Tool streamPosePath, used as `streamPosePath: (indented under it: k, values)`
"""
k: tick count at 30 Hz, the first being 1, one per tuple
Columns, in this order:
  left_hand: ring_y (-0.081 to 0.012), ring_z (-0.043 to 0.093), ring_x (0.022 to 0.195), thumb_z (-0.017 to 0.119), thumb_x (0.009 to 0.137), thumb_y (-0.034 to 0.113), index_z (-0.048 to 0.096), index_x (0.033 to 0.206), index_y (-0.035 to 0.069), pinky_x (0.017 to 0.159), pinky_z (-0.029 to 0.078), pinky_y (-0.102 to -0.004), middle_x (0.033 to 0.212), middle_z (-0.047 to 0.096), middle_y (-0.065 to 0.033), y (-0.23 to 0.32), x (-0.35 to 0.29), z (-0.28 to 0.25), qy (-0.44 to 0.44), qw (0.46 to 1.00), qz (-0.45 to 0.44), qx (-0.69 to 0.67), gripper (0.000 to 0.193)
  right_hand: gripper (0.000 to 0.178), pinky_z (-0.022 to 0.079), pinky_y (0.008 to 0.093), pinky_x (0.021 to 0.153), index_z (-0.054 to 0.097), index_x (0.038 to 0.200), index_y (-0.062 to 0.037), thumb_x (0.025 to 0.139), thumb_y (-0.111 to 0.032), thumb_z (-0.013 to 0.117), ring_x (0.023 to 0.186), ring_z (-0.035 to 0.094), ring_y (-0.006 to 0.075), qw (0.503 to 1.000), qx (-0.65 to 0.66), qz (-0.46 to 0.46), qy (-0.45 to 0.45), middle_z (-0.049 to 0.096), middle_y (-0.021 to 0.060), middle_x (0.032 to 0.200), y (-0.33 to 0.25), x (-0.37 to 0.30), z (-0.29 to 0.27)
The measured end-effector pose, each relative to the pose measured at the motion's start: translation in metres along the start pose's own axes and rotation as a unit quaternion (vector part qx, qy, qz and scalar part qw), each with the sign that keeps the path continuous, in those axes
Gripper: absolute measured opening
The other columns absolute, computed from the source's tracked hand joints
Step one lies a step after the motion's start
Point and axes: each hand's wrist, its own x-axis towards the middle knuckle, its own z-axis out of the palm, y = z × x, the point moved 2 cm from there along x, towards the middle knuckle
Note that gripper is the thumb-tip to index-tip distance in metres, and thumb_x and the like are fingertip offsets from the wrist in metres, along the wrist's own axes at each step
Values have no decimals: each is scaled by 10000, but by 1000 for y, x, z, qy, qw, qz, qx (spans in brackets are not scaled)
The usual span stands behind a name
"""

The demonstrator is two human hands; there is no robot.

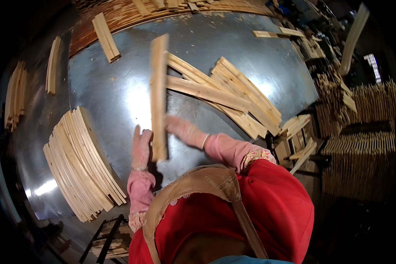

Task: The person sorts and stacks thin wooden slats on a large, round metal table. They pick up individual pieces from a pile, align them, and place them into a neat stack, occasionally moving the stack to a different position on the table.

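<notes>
Board (159, 99), one, pale wood, over the desk (119, 72), between left hand (141, 147) and right hand (185, 131). Left grip: digits parted, by the near-left edge. Right grip: fingers by the right edge; blurred, cannot tell whether either pinches. Handling: best steadied by both edges, clear of crossed boards (207, 93).

Our left hand (141, 149) points away from us, fingers (137, 132) extended and parted; our right hand (185, 130), blurred, angles inward from the right, its forearm (228, 150) slanting across our front.
</notes>
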Motion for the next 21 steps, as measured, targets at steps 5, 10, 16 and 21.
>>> streamPosePath:
  k: [5, 10, 16, 21]
  values:
    - [-304, 691, 993, 699, 1002, 422, 591, 1468, -76, 882, 555, -344, 1071, 744, -168, -50, -22, -3, 139, 964, -103, 202, 690, 758, 389, 488, 1241, 526, 1571, -104, 889, -358, 740, 1480, 496, 396, 886, -451, 7, 105, 563, 205, 1567, -11, -31, -101]
    - [-328, 688, 1082, 795, 909, 230, 607, 1441, 58, 889, 542, -420, 1155, 690, -201, -37, -87, -85, 298, 692, 41, 656, 590, 772, 439, 523, 1158, 545, 1536, -106, 830, -324, 768, 1409, 539, 388, 790, -575, 145, 155, 580, 204, 1505, 57, -66, -232]
    - [-450, 667, 1171, 705, 978, 231, 576, 1464, -23, 1086, 494, -489, 1301, 684, -280, -35, -60, -49, 280, 922, 118, 240, 564, 647, 565, 427, 959, 638, 1456, -130, 884, -409, 755, 1175, 692, 339, 901, -393, 181, 18, 728, 147, 1195, 0, -74, -183]
    - [-286, 583, 1268, 649, 1046, 474, 611, 1435, -63, 1156, 401, -401, 1422, 647, -171, 39, -39, 125, -12, 974, -127, -187, 664, 357, 595, 399, 1020, 674, 1383, -133, 1106, -309, 537, 1209, 703, 374, 944, -259, -73, -193, 701, 188, 1351, 25, -86, -75]
